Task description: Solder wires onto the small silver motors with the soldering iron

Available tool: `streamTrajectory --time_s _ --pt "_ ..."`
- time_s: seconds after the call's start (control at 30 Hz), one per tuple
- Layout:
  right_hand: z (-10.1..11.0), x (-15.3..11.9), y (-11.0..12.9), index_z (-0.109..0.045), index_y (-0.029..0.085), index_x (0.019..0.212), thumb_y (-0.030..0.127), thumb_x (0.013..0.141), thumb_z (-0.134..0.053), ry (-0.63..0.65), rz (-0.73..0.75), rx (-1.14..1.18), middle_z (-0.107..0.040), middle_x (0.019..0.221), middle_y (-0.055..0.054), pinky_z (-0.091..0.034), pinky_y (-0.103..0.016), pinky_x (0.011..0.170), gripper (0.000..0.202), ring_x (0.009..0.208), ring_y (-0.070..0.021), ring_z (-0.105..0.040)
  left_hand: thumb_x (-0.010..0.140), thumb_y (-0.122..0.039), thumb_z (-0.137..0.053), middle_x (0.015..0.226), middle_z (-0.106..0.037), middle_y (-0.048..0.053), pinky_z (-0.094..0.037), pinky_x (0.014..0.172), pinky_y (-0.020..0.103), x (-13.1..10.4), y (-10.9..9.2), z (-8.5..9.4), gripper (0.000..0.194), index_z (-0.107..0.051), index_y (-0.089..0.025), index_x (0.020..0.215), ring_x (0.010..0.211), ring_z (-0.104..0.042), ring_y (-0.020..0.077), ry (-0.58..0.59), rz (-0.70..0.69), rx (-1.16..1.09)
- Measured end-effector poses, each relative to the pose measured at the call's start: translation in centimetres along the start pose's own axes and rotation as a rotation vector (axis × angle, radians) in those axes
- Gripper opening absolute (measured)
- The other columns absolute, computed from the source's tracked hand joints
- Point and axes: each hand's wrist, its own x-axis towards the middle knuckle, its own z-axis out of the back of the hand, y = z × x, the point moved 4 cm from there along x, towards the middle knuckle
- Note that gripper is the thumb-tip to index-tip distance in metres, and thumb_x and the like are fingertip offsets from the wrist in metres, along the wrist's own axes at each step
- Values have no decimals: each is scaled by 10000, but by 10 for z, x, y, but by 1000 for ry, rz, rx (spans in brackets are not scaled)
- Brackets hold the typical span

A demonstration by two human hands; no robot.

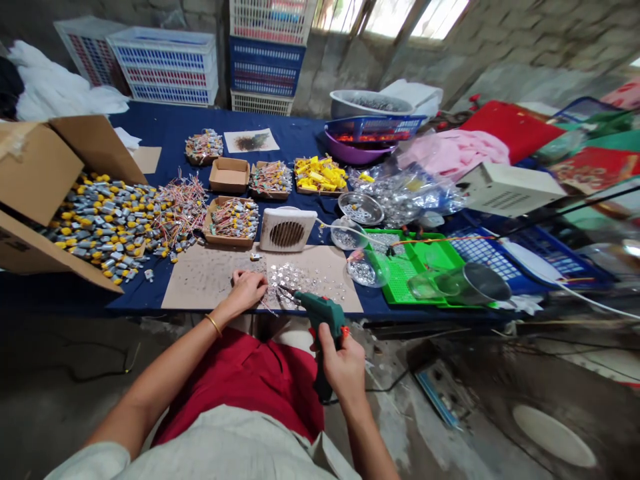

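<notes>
My right hand is wrapped round the handle of a green soldering gun. Its thin tip points left, over small shiny metal pieces scattered on a cardboard sheet. Close to that tip, my left hand rests on the cardboard with its fingers pinched together. Thin wires trail out below those fingers, but the part between them is hidden. A small motor lies just beyond the left hand. Behind the metal pieces stands a white square fan.
On the left, a tipped cardboard box spills many yellow-capped motors. Small trays hold wired motors and yellow parts. At right are a green basket, metal dish and blue baskets. Stacked crates stand behind.
</notes>
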Motion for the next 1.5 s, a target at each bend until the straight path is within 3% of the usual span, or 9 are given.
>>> streamTrajectory --time_s 0.33,1.5 --pt "1 7 2 -586 196 619 545 885 -508 -13 223 -139 -594 506 -25 -420 -266 525 446 493 -162 -554 880 -273 -529 872 -725 24 -227 948 414 1 -3 -6 164 -665 -216 809 954 -585 214 14 41 6" --pt "-12 21 18 -645 188 714 556 891 -478 35 266 -245 -588 523 -22 -400 -261 520 442 493 -159 -518 856 -234 -492 877 -723 66 -262 935 419 7 -8 -2 193 -651 -195 753 982 -595 251 71 82 44"
